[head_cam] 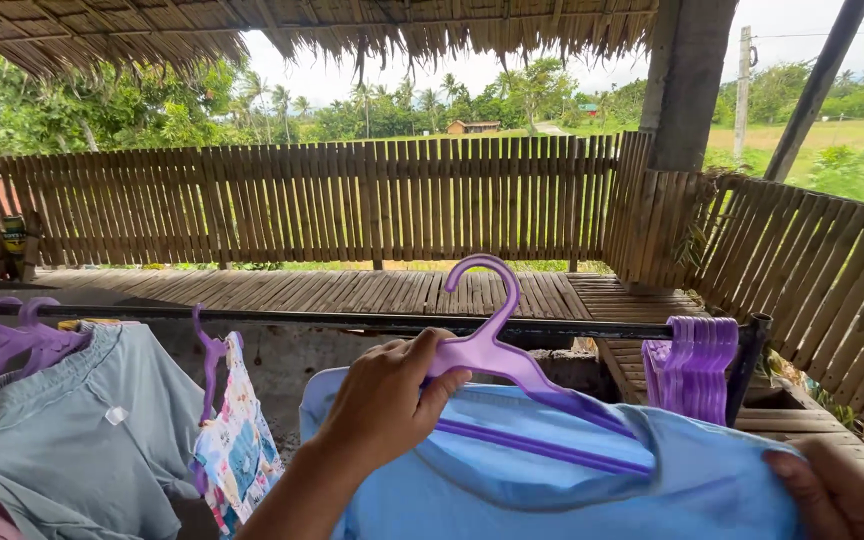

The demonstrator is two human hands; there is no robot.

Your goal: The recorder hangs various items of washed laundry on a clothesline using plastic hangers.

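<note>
Head view, purple hanger [497, 350] hook up, bar crosswise

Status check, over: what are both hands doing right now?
Left hand grips purple hanger inside light blue shirt. Right hand holds shirt's edge. Dark rail just ahead, unobstructed there.

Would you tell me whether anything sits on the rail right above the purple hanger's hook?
Nothing visible does. The purple hanger, held by the left hand, has its hook in front of a bare stretch of the black rail, between a floral garment and the bunched empty hangers.
</note>
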